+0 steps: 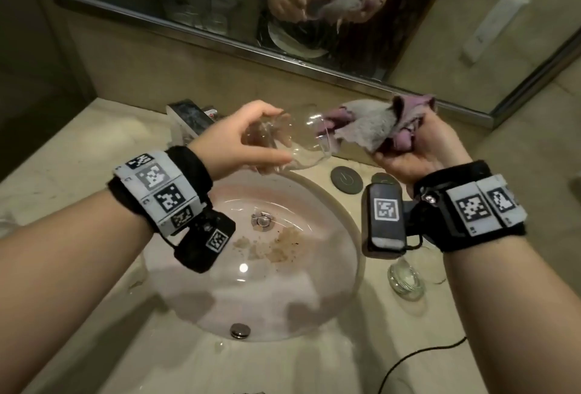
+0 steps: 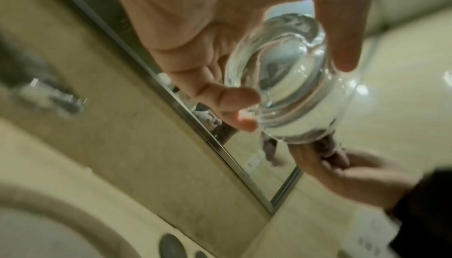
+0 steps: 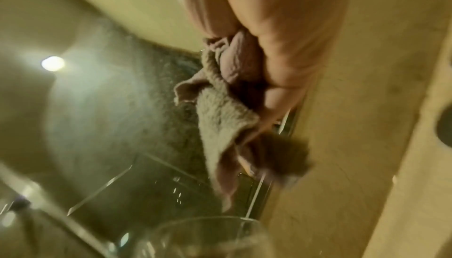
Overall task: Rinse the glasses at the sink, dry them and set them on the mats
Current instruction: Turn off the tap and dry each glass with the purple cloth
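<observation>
Two hands raised over the back of the sink (image 1: pixel 314 267), near 12 o'clock of the bowl. Left hand (image 1: pixel 239 138) pinching the glass (image 1: pixel 295 142) by its thick base, thumb on one side and fingers on the other. Glass on its side in the air, mouth toward 3 o'clock. Right hand (image 1: pixel 418 154) bunched round a grey and mauve cloth (image 1: pixel 374 129), with one corner at the mouth of the glass. Hard to tell whether any cloth is inside yet. Drying step, by the look of it.

Main risk: a slip.
- Held at the base only and probably wet.
- Easily levered out of the fingers by a hard push or twist of cloth into the mouth.
- Straight down then onto the bowl or the stone surface (image 1: pixel 408 346), with a likely chip or break at the thin-looking rim.

Next risk: a second glass (image 1: pixel 405 277) at 4 o'clock of the sink, directly below the right wrist and its camera. Liable to be knocked over by a lowered forearm.

Also worth watching:
- Dark round mats (image 1: pixel 345 179) at 2 o'clock of the sink, tight against the bowl's edge. Little margin there for a careless set-down.
- Loose corners of cloth, apt to catch on the rim during withdrawal and tug the glass sideways.
</observation>
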{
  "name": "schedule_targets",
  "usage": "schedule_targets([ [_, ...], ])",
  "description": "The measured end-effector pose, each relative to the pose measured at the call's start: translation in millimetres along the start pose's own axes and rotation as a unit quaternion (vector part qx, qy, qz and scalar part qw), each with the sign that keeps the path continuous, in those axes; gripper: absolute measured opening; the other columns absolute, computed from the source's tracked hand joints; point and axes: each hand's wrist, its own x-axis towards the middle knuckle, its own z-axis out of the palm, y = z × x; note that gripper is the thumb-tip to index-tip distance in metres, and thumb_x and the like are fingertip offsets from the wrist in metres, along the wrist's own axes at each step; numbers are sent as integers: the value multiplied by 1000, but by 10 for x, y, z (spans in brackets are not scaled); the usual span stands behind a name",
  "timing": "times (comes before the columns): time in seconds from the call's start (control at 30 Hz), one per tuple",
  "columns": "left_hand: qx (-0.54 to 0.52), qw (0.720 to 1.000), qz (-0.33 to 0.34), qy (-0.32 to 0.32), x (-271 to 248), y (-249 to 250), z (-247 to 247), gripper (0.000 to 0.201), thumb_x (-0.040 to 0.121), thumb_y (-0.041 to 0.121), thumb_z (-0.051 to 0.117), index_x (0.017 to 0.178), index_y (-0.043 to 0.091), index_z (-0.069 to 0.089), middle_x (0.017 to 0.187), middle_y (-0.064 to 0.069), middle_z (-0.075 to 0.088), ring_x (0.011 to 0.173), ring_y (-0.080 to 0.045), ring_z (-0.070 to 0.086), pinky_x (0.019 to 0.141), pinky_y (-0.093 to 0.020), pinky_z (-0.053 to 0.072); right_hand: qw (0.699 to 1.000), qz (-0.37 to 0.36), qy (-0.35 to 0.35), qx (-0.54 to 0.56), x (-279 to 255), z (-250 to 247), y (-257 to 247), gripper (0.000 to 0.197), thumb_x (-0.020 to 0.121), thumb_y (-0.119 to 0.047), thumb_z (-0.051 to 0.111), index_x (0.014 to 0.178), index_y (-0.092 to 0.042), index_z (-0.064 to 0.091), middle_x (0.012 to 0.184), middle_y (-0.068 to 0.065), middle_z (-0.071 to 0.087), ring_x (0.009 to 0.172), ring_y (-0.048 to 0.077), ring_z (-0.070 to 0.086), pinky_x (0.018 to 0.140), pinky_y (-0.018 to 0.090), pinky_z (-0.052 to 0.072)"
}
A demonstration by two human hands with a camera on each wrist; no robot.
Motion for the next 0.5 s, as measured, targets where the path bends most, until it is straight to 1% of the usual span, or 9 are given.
schedule_targets([
  [0.07, -196, 978, -71, -26, -9, -55, 35, 41, 73, 33, 67, 109, 20, 55, 90, -2, 66, 65, -17, 63, 52, -23, 50, 996, -87, 12, 20, 36, -2, 23, 52, 102, -41, 28, 117, 0, 57, 90, 15, 72, 73, 24, 72, 86, 51, 54],
  [0.1, -256, 962, -91, -36, -9, -67, 55, 37, 73, 34, 61, 106, 16, 56, 87, -7, 65, 60, -19, 61, 45, -21, 46, 991, -136, 8, -18, 26, 40, 64, 50, 102, -41, 29, 111, -3, 60, 82, 9, 72, 67, 18, 69, 93, 47, 51],
  [0.13, -296, 948, -104, -48, -7, -67, 74, 37, 74, 37, 59, 103, 13, 58, 85, -12, 65, 56, -20, 59, 41, -20, 44, 979, -184, -7, -89, 14, 88, 134, 48, 102, -39, 29, 101, -5, 62, 80, 6, 71, 67, 14, 67, 91, 43, 52],
  [0.17, -324, 938, -110, -62, -3, -56, 91, 40, 73, 41, 59, 100, 12, 59, 85, -17, 66, 54, -22, 58, 39, -19, 43, 957, -222, -32, -182, 4, 134, 233, 44, 102, -37, 30, 96, -7, 63, 84, 5, 71, 72, 13, 65, 83, 37, 54],
  [0.23, -369, 919, -115, -82, 10, -22, 117, 45, 72, 48, 59, 96, 10, 59, 87, -24, 67, 50, -21, 56, 37, -17, 41, 885, -275, -73, -368, -14, 166, 410, 32, 100, -31, 36, 111, -17, 63, 101, 0, 67, 85, 6, 63, 73, 24, 52],
  [0.3, -403, 902, -137, -77, 29, -3, 111, 47, 73, 52, 55, 94, 10, 58, 88, -26, 67, 49, -19, 54, 35, -15, 38, 813, -323, -101, -474, -7, 110, 499, 27, 97, -29, 39, 117, -28, 57, 97, -13, 63, 81, -8, 57, 71, 13, 46],
  [0.33, -414, 895, -149, -73, 33, -9, 101, 51, 73, 53, 54, 97, 8, 58, 89, -27, 66, 49, -18, 53, 34, -15, 37, 795, -336, -113, -491, -8, 68, 516, 26, 94, -29, 39, 113, -29, 57, 90, -15, 60, 73, -10, 55, 67, 10, 42],
  [0.43, -428, 885, -168, -73, 35, -30, 87, 61, 72, 52, 58, 110, 4, 55, 91, -28, 65, 49, -18, 53, 34, -15, 38, 783, -342, -138, -500, -22, -9, 496, 21, 95, -25, 38, 95, -33, 58, 74, -8, 54, 57, -6, 46, 56, 10, 38],
  [0.5, -430, 881, -186, -69, 41, -27, 107, 54, 72, 50, 59, 100, 4, 59, 90, -28, 65, 48, -18, 52, 34, -15, 37, 796, -327, -135, -491, -24, -19, 488, 24, 99, -19, 39, 94, -33, 58, 71, -6, 54, 56, -4, 45, 54, 12, 40],
])
